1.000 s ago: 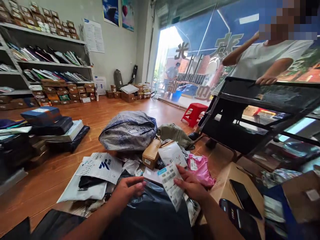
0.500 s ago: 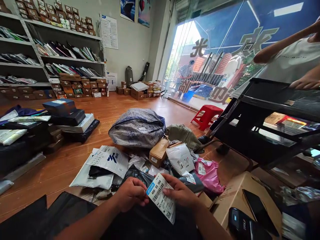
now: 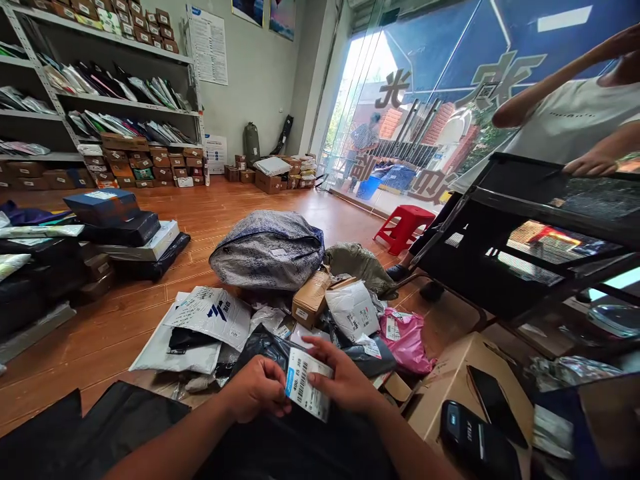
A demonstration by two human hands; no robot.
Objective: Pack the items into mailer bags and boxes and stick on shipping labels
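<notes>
A white shipping label (image 3: 310,387) with a blue strip, a barcode and the print "400- E5 36B" is between my hands. My right hand (image 3: 347,381) grips it from the right, thumb on its printed face and fingers behind. My left hand (image 3: 257,392) is closed in a pinch at its left edge, by the blue strip. Below lies black plastic (image 3: 295,443) across my lap; whether the label touches it I cannot tell. Just beyond my hands are a black plastic parcel (image 3: 260,343), a white mailer bag (image 3: 217,313) and a brown carton (image 3: 309,300).
A pink parcel (image 3: 406,340) and a grey patterned sack (image 3: 267,250) lie ahead. At right, a carton (image 3: 465,373) bears a phone (image 3: 495,403) and a black handheld device (image 3: 475,437). Beyond, a person (image 3: 575,127) stands behind a black cart (image 3: 530,247), near a red stool (image 3: 405,230).
The label's lower end has swung up and toward the left, so its face is now foreshortened. Both hands stay at it. The whole view has shifted slightly.
</notes>
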